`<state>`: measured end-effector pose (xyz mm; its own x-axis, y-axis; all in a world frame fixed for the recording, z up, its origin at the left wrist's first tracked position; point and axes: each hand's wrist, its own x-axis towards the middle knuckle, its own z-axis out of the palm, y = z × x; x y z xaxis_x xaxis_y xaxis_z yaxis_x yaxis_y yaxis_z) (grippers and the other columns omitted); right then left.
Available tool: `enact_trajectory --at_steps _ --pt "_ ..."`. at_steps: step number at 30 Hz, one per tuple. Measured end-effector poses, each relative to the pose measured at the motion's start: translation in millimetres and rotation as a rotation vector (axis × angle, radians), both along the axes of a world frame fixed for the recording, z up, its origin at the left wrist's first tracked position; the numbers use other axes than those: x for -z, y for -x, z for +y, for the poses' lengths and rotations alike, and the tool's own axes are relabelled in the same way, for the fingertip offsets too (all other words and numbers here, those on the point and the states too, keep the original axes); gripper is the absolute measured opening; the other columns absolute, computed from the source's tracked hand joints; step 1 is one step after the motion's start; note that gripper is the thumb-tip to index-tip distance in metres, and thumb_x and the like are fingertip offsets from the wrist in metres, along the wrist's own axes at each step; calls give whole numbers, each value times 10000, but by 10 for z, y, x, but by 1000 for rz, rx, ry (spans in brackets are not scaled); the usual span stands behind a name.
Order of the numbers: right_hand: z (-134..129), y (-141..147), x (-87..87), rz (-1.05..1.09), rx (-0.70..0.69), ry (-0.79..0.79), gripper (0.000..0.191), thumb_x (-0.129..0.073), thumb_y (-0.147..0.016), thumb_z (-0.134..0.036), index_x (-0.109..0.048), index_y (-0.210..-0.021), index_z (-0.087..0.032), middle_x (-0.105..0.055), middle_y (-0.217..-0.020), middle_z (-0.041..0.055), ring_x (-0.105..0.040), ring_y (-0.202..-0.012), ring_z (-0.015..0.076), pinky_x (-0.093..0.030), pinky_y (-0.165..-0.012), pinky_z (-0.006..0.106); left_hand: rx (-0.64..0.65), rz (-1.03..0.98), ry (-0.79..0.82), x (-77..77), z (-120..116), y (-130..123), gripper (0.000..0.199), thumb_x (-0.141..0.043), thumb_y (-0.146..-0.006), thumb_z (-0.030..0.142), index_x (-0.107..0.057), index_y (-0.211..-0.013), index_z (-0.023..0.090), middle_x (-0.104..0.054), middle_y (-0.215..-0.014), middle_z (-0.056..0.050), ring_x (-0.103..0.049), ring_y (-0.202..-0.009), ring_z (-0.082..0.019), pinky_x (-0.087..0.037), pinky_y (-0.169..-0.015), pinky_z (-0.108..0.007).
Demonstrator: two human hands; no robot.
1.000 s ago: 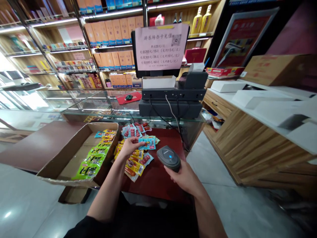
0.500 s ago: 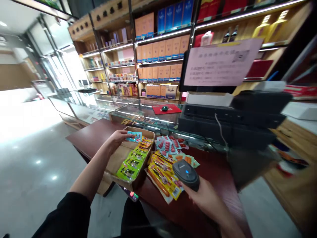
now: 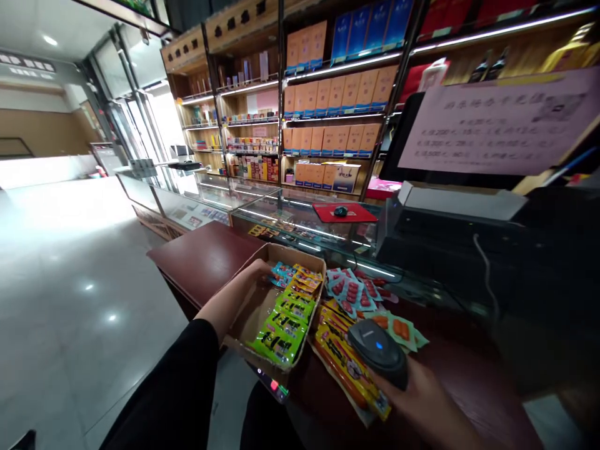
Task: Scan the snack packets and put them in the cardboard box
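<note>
My left hand (image 3: 257,274) reaches into a cardboard box (image 3: 248,312), its fingers closed on the edge of a blue snack packet (image 3: 283,274) at the far end. Beside it in the box lie orange packets (image 3: 307,279) and a row of green packets (image 3: 282,328). In my right hand (image 3: 415,390) is a dark barcode scanner (image 3: 379,352) with a lit blue spot, held above yellow sausage packs (image 3: 344,362). Clear packs of red sausages (image 3: 352,290) and a green pack of orange sausages (image 3: 402,328) lie just beyond the scanner.
The box stands on a dark red table (image 3: 210,250). Behind it runs a glass display counter (image 3: 300,219) with a mouse (image 3: 340,211) on a red mat (image 3: 365,214). A monitor with a pink notice (image 3: 487,128) rises at the right. A lit phone screen (image 3: 274,384) shows below the box.
My left hand has lowered the blue packet from above the box's rim into its far end. The scanner stays in my right hand. The whole view has shifted rightward in the picture.
</note>
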<state>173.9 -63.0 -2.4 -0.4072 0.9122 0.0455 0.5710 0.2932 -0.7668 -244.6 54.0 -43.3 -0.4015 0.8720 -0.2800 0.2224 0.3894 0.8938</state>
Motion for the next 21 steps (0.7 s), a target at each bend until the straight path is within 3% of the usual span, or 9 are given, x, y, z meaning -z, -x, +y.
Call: enact_trajectory --at_steps 5,8,12,17,21 --pt "-9 -12 23 -42 3 13 419 -652 -759 -429 -676 -1101 -189 -735 -1121 77 -682 -1050 279 -560 -870 333 66 215 112 -26 -14 -53 368 -909 -343 285 -588 -463 150 -572 -452 -5 -556 -436 -153 -502 -488 -280" --pt "-24 -27 3 -48 -1 33 415 -638 -778 -435 -666 -1116 -196 -731 -1129 70 -677 -1061 274 -551 -883 337 77 406 98 -177 -61 -64 311 -885 -388 245 -592 -452 166 -606 -502 -33 -636 -575 -206 -517 -588 -283" --pt "-45 -149 -154 -27 15 32 383 -633 -788 -432 -674 -1088 -197 -743 -1090 66 -693 -1017 270 -555 -851 331 117 604 7 -450 -124 -240 194 -829 -472 172 -639 -513 176 -690 -679 -92 -672 -864 -273 -500 -771 -298" --pt "-50 -579 -344 -68 215 -57 342 -639 -772 -422 -698 -1001 -174 -762 -804 72 -724 -796 268 -552 -701 326 324 882 -160 -767 -168 -906 188 -734 -681 315 -761 -794 166 -741 -862 -118 -676 -837 -252 -478 -756 -287" --pt "-122 -973 -309 -28 288 17 253 -631 -782 -432 -651 -840 -187 -693 -597 27 -668 -548 198 -503 -548 278 528 937 -266 -909 -208 -1681 235 -662 -762 330 -764 -916 184 -749 -883 -81 -679 -838 -215 -469 -740 -255"
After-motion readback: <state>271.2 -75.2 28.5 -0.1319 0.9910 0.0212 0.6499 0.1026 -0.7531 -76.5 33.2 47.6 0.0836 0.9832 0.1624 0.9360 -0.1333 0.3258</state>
